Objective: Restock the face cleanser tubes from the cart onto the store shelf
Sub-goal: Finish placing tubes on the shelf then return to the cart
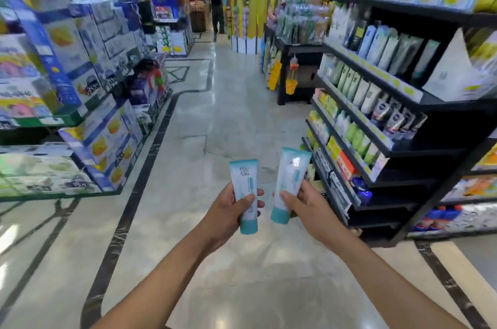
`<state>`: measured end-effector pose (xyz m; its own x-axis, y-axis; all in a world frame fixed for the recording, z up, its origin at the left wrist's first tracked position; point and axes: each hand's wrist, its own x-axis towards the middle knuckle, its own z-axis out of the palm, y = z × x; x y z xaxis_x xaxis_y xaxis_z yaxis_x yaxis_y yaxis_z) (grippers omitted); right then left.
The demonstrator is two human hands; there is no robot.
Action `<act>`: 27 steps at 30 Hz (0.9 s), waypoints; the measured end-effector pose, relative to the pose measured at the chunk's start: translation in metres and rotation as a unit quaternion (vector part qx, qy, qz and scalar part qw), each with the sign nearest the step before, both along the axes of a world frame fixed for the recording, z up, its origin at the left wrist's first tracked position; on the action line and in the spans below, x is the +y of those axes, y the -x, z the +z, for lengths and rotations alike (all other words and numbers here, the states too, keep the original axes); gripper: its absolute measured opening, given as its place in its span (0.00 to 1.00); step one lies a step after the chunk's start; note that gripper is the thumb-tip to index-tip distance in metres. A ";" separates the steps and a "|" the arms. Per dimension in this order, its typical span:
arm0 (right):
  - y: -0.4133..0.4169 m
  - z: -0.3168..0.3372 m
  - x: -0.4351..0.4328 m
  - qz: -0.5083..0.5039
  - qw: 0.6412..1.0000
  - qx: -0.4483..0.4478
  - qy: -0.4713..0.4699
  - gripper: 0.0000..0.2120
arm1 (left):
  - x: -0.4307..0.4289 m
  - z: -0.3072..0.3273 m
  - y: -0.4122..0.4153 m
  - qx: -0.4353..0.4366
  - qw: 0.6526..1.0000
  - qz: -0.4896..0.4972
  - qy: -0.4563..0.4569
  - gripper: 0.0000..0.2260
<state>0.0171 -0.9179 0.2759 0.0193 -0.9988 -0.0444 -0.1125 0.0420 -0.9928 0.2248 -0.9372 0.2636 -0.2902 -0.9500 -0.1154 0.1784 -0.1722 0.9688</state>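
Observation:
I hold two white face cleanser tubes with teal caps, caps pointing down, over the aisle floor. My left hand (228,210) grips the left tube (243,180) around its lower half. My right hand (306,205) grips the right tube (291,172), which leans slightly right. The black store shelf (403,152) stands to the right, its tiers filled with rows of tubes and bottles; the right tube's top is close to its lower front edge. No cart is in view.
Stacked boxed goods (88,67) line the left side of the aisle. The glossy tiled floor (215,102) runs ahead between them and the shelf. A person (216,3) stands far down the aisle. A low black display rack (295,59) stands beyond the shelf.

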 end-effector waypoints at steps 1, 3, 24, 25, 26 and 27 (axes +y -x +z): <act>0.000 -0.001 -0.022 0.000 1.000 -0.003 0.001 0.12 | -0.020 -0.002 0.001 0.006 1.000 0.006 0.000 0.14; -0.001 -0.004 -0.066 0.000 1.000 -0.003 0.004 0.12 | -0.064 -0.003 0.001 0.013 1.000 0.009 0.004 0.13; 0.125 0.007 -0.440 -0.101 0.994 0.012 0.043 0.12 | -0.491 0.020 0.140 0.009 0.989 -0.142 0.031 0.10; 0.137 0.006 -0.453 -0.111 0.993 0.014 0.045 0.12 | -0.506 0.022 0.155 0.011 0.988 -0.152 0.030 0.10; 0.151 0.005 -0.466 -0.121 0.991 0.016 0.047 0.12 | -0.521 0.023 0.170 0.010 0.987 -0.159 0.031 0.09; 0.165 0.005 -0.479 -0.130 0.990 0.015 0.048 0.12 | -0.536 0.024 0.185 0.010 0.986 -0.166 0.030 0.09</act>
